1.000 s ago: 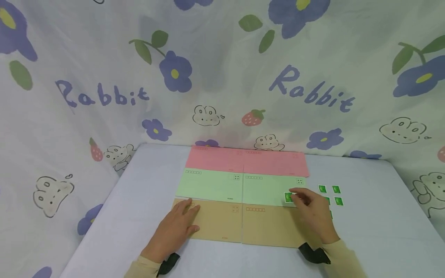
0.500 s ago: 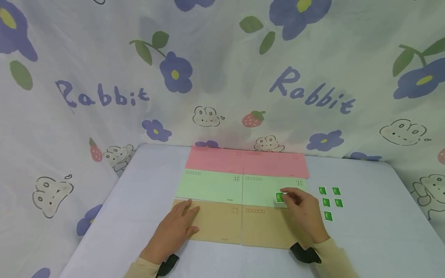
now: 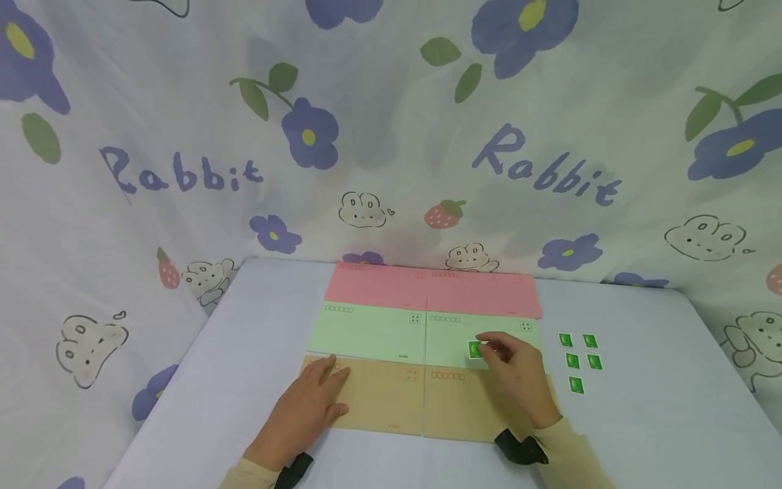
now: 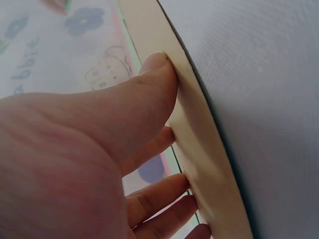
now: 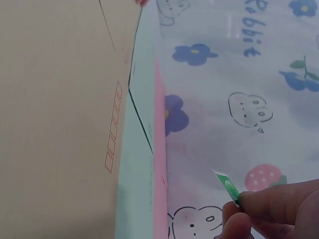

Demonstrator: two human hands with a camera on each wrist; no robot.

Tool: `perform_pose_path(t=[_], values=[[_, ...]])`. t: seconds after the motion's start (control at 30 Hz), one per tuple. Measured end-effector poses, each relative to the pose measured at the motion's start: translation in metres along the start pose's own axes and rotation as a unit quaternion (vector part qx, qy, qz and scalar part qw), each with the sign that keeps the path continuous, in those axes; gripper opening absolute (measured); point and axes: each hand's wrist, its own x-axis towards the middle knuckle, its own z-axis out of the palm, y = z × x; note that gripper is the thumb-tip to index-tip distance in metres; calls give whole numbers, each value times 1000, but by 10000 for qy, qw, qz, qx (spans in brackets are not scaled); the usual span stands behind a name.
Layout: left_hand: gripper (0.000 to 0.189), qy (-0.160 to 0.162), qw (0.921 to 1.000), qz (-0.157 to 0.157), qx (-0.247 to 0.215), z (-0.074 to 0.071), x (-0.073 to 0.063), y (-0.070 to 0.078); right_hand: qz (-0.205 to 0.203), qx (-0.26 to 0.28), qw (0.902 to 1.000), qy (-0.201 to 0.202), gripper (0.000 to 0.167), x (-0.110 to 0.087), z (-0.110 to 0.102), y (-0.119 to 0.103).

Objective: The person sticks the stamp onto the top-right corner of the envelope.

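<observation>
Between thumb and fingertips my right hand (image 3: 518,373) pinches a small green stamp (image 3: 474,350) with a white border. In the right wrist view the stamp (image 5: 228,186) is seen nearly edge-on, held up off the paper. Below it in the head view is the right-hand green envelope (image 3: 452,334). My left hand (image 3: 305,407) rests on the left brown envelope (image 3: 379,401), fingers spread. The left wrist view shows its thumb and fingertips touching the brown paper (image 4: 192,119).
Two pink envelopes (image 3: 379,285) lie at the back, above the left green envelope (image 3: 366,333) and its neighbour. The right brown envelope (image 3: 458,407) is under my right forearm's side. Several green stamps (image 3: 572,360) lie on the white table (image 3: 660,407) to the right. A printed cloth (image 3: 391,136) hangs behind.
My right hand has carried the stamp leftward over the green envelope, away from the loose stamps, which are now uncovered. My left hand has stayed in place.
</observation>
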Motion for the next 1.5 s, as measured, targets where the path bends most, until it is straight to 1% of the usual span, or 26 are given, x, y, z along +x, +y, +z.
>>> perform_pose_path(t=[0.2,0.33,0.53,0.8,0.9,1.0,1.13,1.4,1.5], values=[[58,-8,10000,-61,-57,3,-2,0,107,22,9998,-179,15,1,7,-8],[58,12,10000,-26,-9,5,-1,0,95,60,9997,-219,15,0,12,-11],[59,41,10000,33,51,3,1,-1,46,144,9995,-282,14,0,21,-15],[58,60,10000,53,51,1,2,-1,146,312,9985,-436,15,-1,35,-20],[59,43,10000,32,37,1,2,-1,204,337,9978,-535,14,-3,40,-22],[59,25,10000,7,31,1,2,-1,160,355,9975,-594,14,-3,44,-25],[58,0,10000,-14,48,1,2,-1,118,396,9973,-608,14,-4,49,-26],[59,-43,10000,-79,1,1,1,-1,162,536,9958,-718,11,-6,57,-26],[59,-58,9999,-89,17,1,1,0,164,509,9958,-747,11,-7,60,-27]])
